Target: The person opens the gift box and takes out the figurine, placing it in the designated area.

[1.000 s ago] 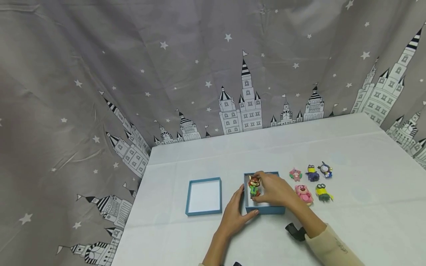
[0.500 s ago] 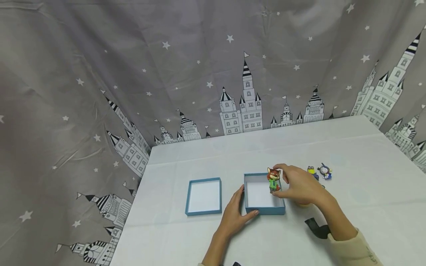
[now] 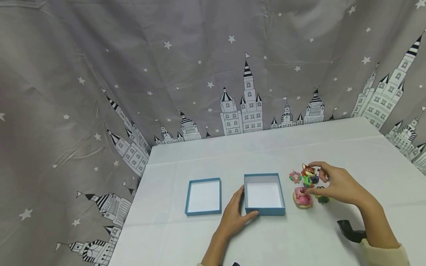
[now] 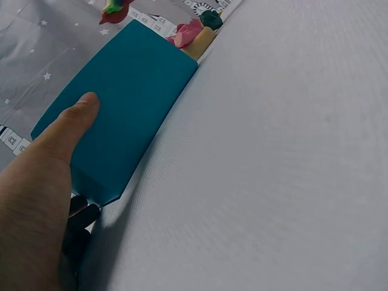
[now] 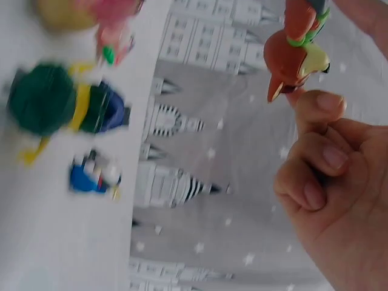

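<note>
My right hand (image 3: 344,188) pinches a fox figurine (image 3: 307,173) in a green shirt between thumb and index finger, holding it by head and feet. The fox is raised over a group of figurines on the right; in the right wrist view my other fingers curl in beside its head. My left hand (image 3: 233,218) grips the near left corner of an open blue box (image 3: 266,211), thumb on its front wall and fingers along its left side. Nothing lies inside the box. In the left wrist view the thumb presses flat on the blue wall (image 4: 127,115).
Right of the box are a pink bear figurine (image 3: 303,197), a small pink figurine (image 3: 294,176) with green sides, and a yellow-and-green figurine (image 3: 322,199), partly covered by my right hand. A blue-and-white figurine (image 5: 91,176) lies behind it. A shallow blue lid (image 3: 204,212) lies left.
My right hand has carried the fox figurine out from over the box, rightward to above the other figurines. The left hand and the box have stayed in place.
</note>
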`<state>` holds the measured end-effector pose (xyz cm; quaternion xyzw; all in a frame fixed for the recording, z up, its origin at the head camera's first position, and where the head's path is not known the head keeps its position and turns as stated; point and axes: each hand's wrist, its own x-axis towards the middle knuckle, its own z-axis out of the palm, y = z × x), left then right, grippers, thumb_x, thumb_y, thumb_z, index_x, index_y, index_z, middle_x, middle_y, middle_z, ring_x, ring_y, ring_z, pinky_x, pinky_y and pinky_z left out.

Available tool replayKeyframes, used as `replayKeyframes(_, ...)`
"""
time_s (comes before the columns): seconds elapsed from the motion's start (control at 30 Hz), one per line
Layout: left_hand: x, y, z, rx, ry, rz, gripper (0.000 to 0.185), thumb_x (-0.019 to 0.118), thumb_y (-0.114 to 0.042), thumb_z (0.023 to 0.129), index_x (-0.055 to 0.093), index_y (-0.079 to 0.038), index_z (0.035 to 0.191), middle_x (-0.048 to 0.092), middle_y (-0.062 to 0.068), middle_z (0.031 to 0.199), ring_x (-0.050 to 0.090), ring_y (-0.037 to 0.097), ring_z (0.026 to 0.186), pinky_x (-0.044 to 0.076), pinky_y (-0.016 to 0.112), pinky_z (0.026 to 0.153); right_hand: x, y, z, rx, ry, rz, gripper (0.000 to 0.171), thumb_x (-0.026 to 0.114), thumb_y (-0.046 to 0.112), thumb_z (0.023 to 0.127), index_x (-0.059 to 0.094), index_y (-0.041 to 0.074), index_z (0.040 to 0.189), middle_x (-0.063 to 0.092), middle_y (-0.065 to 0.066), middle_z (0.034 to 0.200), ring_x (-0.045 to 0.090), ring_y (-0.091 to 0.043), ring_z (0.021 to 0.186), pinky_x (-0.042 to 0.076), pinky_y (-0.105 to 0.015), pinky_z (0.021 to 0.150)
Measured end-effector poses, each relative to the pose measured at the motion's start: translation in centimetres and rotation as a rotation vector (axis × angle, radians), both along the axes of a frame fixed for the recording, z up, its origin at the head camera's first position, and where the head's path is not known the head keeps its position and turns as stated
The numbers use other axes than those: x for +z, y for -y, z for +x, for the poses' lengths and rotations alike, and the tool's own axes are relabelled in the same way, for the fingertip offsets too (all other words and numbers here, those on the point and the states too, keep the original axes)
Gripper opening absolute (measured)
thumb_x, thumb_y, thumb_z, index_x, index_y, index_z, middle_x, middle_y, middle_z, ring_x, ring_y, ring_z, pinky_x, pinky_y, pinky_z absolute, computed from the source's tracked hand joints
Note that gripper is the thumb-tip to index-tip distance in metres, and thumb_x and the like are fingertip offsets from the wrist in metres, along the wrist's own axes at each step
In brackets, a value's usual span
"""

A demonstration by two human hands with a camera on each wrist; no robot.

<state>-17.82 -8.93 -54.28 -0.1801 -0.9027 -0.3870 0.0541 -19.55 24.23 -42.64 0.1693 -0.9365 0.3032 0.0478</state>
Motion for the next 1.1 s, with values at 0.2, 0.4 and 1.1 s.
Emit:
replayKeyframes(0.2, -0.1, 0.0, 0.0, 0.000, 0.006, -0.002, 0.091, 0.064, -0.056, 0.078, 0.023, -0.011, 0.146, 0.037, 0.007, 0.143, 0.037, 0.024, 0.129, 0.034, 0.042, 0.105, -0.4, -2.7, 0.4, -0.046, -0.003, 0.003, 0.074, 0.082, 0.040, 0.065, 0.050, 0.009, 0.124, 0.041, 0.000, 0.074, 0.038, -0.015, 0.067, 0.026, -0.024, 0.049)
replayKeyframes(0.4, 0.0, 0.0, 0.0, 0.002, 0.013, -0.001, 0.092, 0.064, -0.057, 0.078, 0.023, -0.011, 0.146, 0.037, 0.007, 0.144, 0.037, 0.025, 0.129, 0.033, 0.042, 0.105, -1.5, -4.8, 0.9, -0.102, 0.025, -0.016, 0.072, 0.083, 0.039, 0.065, 0.051, 0.009, 0.123, 0.041, -0.001, 0.075, 0.034, -0.011, 0.065, 0.024, -0.025, 0.046)
replayKeyframes(1.1, 0.0, 0.0, 0.0, 0.004, 0.014, 0.008, 0.092, 0.064, -0.056, 0.078, 0.023, -0.009, 0.146, 0.036, 0.007, 0.144, 0.036, 0.025, 0.130, 0.034, 0.043, 0.105, -5.2, -8.3, 0.2, -0.009, 0.219, 0.050, 0.075, 0.083, 0.032, 0.065, 0.048, 0.000, 0.124, 0.039, 0.000, 0.076, 0.036, -0.010, 0.066, 0.027, -0.024, 0.050)
